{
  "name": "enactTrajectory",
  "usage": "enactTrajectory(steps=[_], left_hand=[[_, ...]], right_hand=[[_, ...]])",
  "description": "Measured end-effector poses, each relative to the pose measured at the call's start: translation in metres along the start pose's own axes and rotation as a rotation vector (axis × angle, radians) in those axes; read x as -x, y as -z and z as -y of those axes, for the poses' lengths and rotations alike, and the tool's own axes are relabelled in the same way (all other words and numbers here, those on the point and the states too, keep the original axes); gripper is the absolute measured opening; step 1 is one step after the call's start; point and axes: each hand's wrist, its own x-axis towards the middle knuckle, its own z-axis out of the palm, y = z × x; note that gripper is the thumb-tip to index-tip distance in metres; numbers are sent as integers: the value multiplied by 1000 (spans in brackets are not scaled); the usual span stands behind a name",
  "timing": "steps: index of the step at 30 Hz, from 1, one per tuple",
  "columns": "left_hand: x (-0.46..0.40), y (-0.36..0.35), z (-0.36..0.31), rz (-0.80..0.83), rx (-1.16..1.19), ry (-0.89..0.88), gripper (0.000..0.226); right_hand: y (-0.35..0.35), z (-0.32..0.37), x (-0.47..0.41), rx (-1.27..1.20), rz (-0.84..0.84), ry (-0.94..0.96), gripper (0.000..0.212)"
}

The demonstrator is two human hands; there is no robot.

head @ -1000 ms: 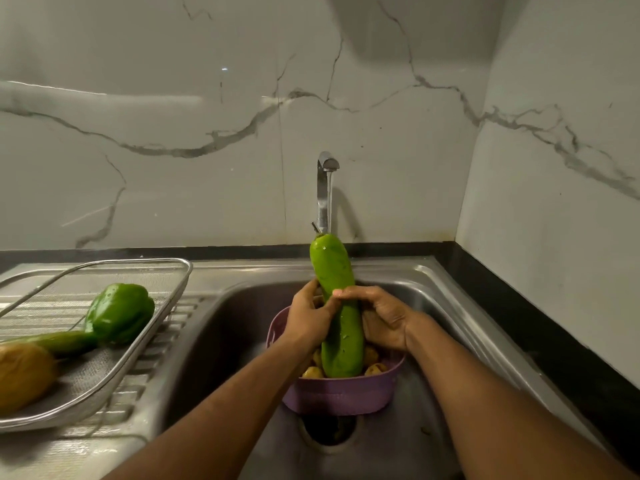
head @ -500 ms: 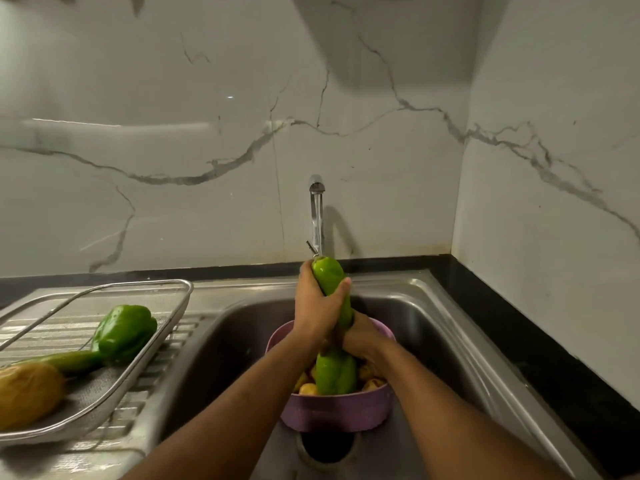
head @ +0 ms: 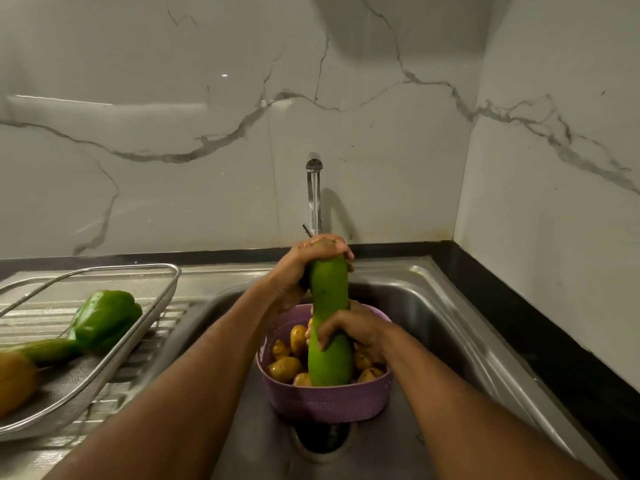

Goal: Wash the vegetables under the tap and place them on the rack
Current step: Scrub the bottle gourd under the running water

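A long green gourd (head: pixel 329 296) stands upright in the sink (head: pixel 433 306), its lower end in a purple basket (head: pixel 329 403) of small potatoes (head: pixel 285 368). My left hand (head: pixel 304 265) wraps over the gourd's top end, directly under the water running from the tap (head: pixel 314 188). My right hand (head: pixel 353 332) grips the gourd's lower half. On the left, a wire mesh rack (head: pixel 114 348) on the draining board holds a green bell pepper (head: pixel 104 320), a cucumber (head: pixel 48 349) and a brownish vegetable (head: pixel 15 382).
The steel sink's drain hole (head: pixel 323 441) shows just below the basket. A marble wall rises behind the tap and another on the right, above a black counter edge (head: pixel 540 341). The ribbed draining board (head: pixel 104 403) lies under the rack.
My left hand has slid up the gourd from its middle to cover the top end. My right hand has shifted lower on the gourd. The rack's contents are unchanged.
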Motion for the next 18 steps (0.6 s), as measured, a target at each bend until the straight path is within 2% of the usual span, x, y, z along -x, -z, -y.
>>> enactTrajectory(steps=[1,2,8,13,16,18], left_hand=[[2,1,-1,61,90,1,11],[2,1,-2,57,136,-2,11],[-2,-17,6,-344,-6,-57,23],[-3,-27,8,-622,-252,-14,31],[0,-26,19,-775,-529,-155,34],[3,-26,26,-795,-661,-283,30]], right_hand=[[-1,0,0,0,19,3,57],[-2,2,1,11,22,3,56],[-12,6,7,18,-150,5,40],[-20,2,9,50,-373,0,31],[-23,1,6,169,-434,17,17],[-25,4,7,222,-417,41,9]])
